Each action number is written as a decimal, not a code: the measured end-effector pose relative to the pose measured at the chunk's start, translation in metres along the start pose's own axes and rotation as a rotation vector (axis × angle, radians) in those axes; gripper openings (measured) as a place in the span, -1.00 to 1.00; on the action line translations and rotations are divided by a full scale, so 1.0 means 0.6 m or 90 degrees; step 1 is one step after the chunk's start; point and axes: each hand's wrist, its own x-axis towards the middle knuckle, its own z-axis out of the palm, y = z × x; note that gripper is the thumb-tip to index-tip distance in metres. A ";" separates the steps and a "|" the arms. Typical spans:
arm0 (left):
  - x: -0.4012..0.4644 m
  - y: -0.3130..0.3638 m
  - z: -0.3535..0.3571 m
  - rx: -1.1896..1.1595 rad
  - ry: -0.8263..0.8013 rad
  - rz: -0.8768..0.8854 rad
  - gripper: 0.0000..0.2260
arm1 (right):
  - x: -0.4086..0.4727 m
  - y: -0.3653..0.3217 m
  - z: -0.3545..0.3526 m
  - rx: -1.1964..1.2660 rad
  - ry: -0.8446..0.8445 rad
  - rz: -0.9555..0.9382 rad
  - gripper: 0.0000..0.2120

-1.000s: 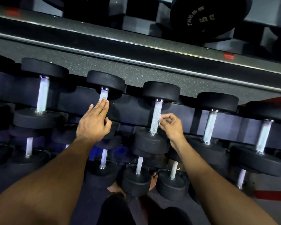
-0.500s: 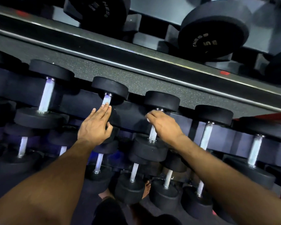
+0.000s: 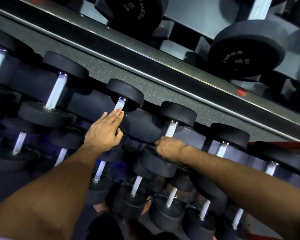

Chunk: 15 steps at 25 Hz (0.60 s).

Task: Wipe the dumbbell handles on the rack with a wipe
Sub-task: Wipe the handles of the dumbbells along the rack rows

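Head view, looking down over a dumbbell rack (image 3: 142,125). Left hand (image 3: 103,134) flat and open, fingers (image 3: 117,114) straight and together, tips laid against the lower end of a bright metal handle (image 3: 120,105) of one dumbbell on the top row; nothing gripped. Thumb spread out to the side, low, near the dark rack pad. Right hand (image 3: 170,148) curled round the lower end of the next handle (image 3: 171,129) to the right, just above the near weight head (image 3: 158,161); knuckles up, fingers wrapped under and out of sight. Wipe not discernible inside this grip: hidden by the hand, so whether held there cannot be told. Upper part of that handle bare and showing up to the far weight head (image 3: 177,112). More dumbbells to both sides on the same row, handles upright in the frame and slightly tilted; a lower row (image 3: 135,186) beneath, between the two forearms. Speckled floor strip (image 3: 111,70) beyond the rack, then a mirror edge (image 3: 145,54) with reflected dumbbells (image 3: 246,47) above. Edges of the view blurred.
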 end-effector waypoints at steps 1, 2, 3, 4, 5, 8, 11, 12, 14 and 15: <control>0.001 0.000 0.001 0.001 -0.001 0.000 -0.39 | 0.001 -0.012 0.006 0.006 0.001 -0.016 -0.76; 0.001 -0.001 0.001 0.002 -0.003 -0.001 -0.39 | 0.001 -0.019 0.012 0.009 -0.003 -0.024 -0.77; 0.000 0.000 0.002 0.004 -0.006 -0.003 -0.39 | -0.001 -0.020 0.014 0.016 0.002 -0.021 -0.78; 0.000 0.000 0.003 0.006 -0.008 -0.005 -0.39 | -0.003 -0.014 0.012 0.014 0.025 -0.013 -0.79; 0.001 -0.001 0.003 0.007 -0.009 -0.005 -0.39 | -0.006 -0.004 0.006 -0.001 0.058 -0.002 -0.79; 0.002 -0.002 0.003 0.009 -0.013 -0.001 -0.39 | -0.006 0.028 -0.012 -0.068 0.100 0.066 -0.76; 0.002 -0.002 0.002 0.006 -0.015 0.000 -0.39 | 0.000 0.032 -0.018 -0.120 0.102 0.128 -0.79; 0.001 -0.002 0.002 0.004 -0.013 0.001 -0.39 | 0.000 0.031 -0.013 -0.129 0.111 0.137 -0.82; 0.003 -0.002 0.001 0.003 -0.006 0.002 -0.39 | 0.000 0.028 -0.004 -0.128 0.130 0.125 -0.86; 0.003 -0.002 0.000 0.001 -0.005 0.002 -0.39 | -0.002 0.024 -0.001 -0.117 0.127 0.103 -0.85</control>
